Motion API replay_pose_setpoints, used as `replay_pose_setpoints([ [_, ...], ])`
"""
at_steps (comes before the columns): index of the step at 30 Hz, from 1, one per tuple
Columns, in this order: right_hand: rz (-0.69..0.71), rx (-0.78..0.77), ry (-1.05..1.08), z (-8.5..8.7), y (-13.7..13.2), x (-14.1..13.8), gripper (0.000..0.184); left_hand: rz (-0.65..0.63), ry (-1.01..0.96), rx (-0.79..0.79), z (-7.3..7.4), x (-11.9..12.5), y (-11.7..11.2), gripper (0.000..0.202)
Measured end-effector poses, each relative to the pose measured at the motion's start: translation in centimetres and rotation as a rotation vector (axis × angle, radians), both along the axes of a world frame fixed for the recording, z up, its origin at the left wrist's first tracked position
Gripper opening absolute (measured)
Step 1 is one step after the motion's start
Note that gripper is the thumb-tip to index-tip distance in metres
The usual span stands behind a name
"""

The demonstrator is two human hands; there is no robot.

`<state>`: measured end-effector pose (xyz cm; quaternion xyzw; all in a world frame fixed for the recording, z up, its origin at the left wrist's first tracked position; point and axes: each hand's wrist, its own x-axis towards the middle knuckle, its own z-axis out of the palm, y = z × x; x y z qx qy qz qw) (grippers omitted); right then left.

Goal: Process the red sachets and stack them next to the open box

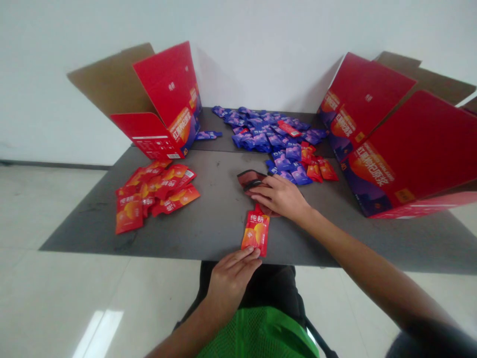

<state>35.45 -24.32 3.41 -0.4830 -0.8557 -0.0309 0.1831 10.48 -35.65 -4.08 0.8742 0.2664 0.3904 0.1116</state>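
A red-and-orange pouch (255, 232) lies near the table's front edge, its printed face up. The fingertips of my left hand (233, 278) are closed on its near edge. My right hand (281, 196) grips a reddish-brown cloth (250, 178) with a dark border, at the pouch's far end. That end is partly covered by the cloth and fingers. Just beyond my right hand begins a pile of blue-purple pouches (261, 132), with a few red pouches (328, 169) at its right side. Several more red pouches (160, 186) are heaped on the left.
An open red carton (167, 99) stands at the back left of the grey table (216, 199). Further open red cartons (421, 144) stand on the right, flaps raised. A white wall (268, 49) rises behind. The table's front edge runs just before my lap.
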Motion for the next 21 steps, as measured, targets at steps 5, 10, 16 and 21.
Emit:
replay_pose_setpoints([
  [5,0.163,-0.038,0.078,0.4,-7.0,-3.2,0.030,0.012,0.021,0.004,0.2,0.0,0.1,0.025],
  [10,0.167,-0.101,0.124,-2.1,-6.7,-3.4,0.029,-0.020,0.033,0.010,0.4,-0.2,0.2,0.026],
  [16,0.016,-0.036,-0.006,-1.5,1.0,0.3,0.031,-0.014,0.015,-0.021,0.0,-0.2,0.0,0.023],
  [21,0.063,0.041,0.105,0.7,-3.7,-2.4,0.030,-0.014,0.010,-0.023,0.0,-0.1,0.0,0.022],
])
